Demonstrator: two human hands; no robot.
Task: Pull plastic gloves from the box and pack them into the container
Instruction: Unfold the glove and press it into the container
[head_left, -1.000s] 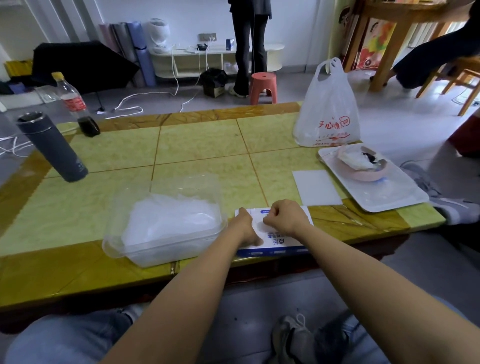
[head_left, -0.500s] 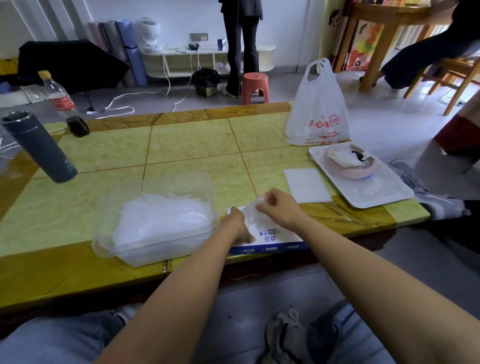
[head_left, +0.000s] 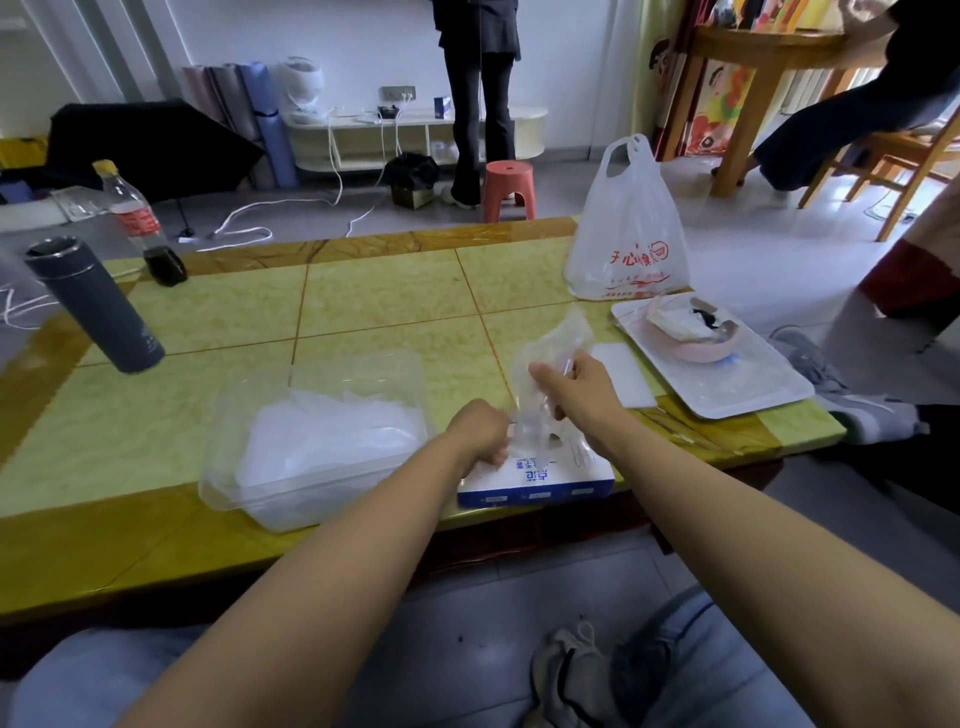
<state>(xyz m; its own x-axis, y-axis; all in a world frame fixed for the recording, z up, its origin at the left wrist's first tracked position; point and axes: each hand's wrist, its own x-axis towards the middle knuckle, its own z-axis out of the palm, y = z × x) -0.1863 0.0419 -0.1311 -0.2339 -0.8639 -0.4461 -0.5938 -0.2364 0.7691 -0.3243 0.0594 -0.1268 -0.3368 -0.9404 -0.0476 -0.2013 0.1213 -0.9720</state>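
Yellow tiled table (head_left: 384, 291): curled left hand (head_left: 480, 434) steadies blue-and-white cardboard box (head_left: 540, 480), evidently so right hand (head_left: 574, 387), pinching thin clear plastic glove (head_left: 553, 340), can draw it free; clear plastic container (head_left: 249, 499) adjacent.

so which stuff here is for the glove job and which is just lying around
For the job: glove box, plastic glove, clear container, left hand, right hand.
Lying about: grey flask, cola bottle, white bag, tray, white card.
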